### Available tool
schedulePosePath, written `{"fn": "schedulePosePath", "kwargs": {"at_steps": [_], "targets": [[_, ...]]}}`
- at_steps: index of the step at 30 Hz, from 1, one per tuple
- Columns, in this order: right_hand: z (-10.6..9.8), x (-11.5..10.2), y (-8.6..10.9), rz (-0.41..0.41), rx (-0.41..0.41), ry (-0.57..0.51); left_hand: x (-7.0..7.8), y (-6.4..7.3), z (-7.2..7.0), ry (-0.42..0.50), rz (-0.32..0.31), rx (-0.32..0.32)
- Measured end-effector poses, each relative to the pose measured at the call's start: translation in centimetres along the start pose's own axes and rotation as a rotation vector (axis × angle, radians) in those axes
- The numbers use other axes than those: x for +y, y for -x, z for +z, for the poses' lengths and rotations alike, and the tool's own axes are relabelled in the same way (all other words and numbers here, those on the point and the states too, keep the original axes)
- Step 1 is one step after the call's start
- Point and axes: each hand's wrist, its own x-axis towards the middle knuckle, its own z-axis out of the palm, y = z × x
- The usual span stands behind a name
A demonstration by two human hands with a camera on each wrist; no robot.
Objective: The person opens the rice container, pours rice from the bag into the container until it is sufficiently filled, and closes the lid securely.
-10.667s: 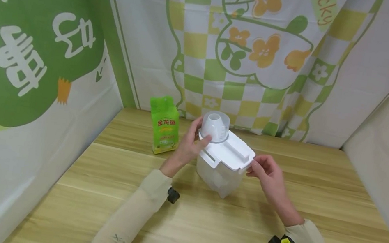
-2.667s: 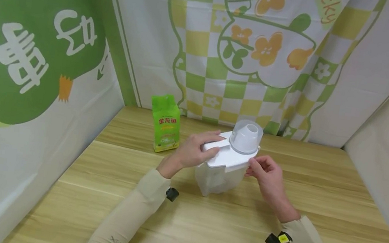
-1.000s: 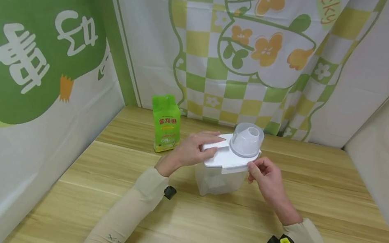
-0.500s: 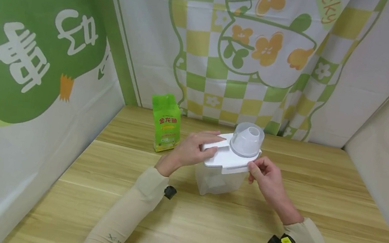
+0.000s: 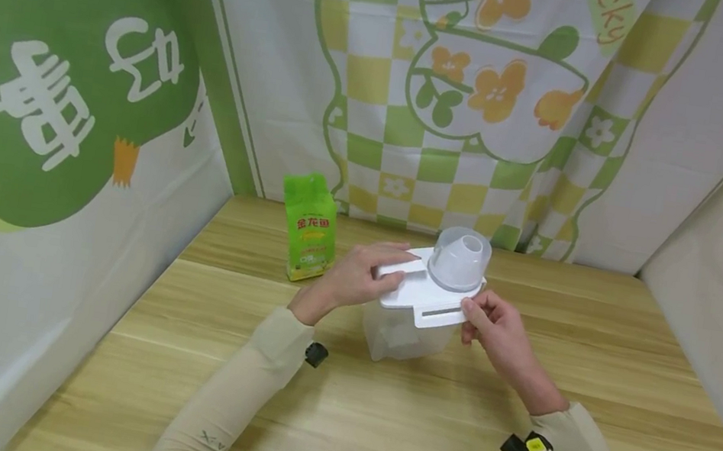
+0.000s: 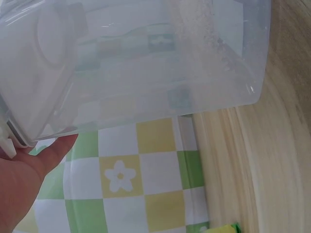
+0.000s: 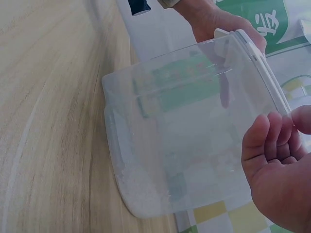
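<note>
While the left hand (image 5: 354,278) grips the handled end of the white lid (image 5: 428,295), the right hand (image 5: 498,328) pinches the near flap (image 5: 442,320) in its fingers; that flap, folded down a moment ago, now juts outward; this side looks unfastened, though the lid still covers the clear container (image 5: 402,339), upright on the surface (image 5: 389,422).
</note>
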Motion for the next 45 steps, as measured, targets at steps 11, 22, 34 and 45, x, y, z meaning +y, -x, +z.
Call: {"fn": "schedulePosePath", "kwargs": {"at_steps": [11,22,34,45], "targets": [[0.5,-0.5,0.4,0.033,-0.018,-0.012,1.1,-0.2,-0.3,-0.098,0.016,0.003],[1.0,-0.6,0.8,0.011,0.01,0.036,2.6,-0.5,-0.7,-0.236,0.018,-0.037],[0.7,-0.3,0.9,-0.044,-0.027,0.088,3.9,-0.8,-0.7,-0.3,0.023,-0.082],[-0.7,-0.7,0.7,-0.098,0.014,0.135,3.8,-0.9,-0.8,-0.281,0.026,-0.084]]}}
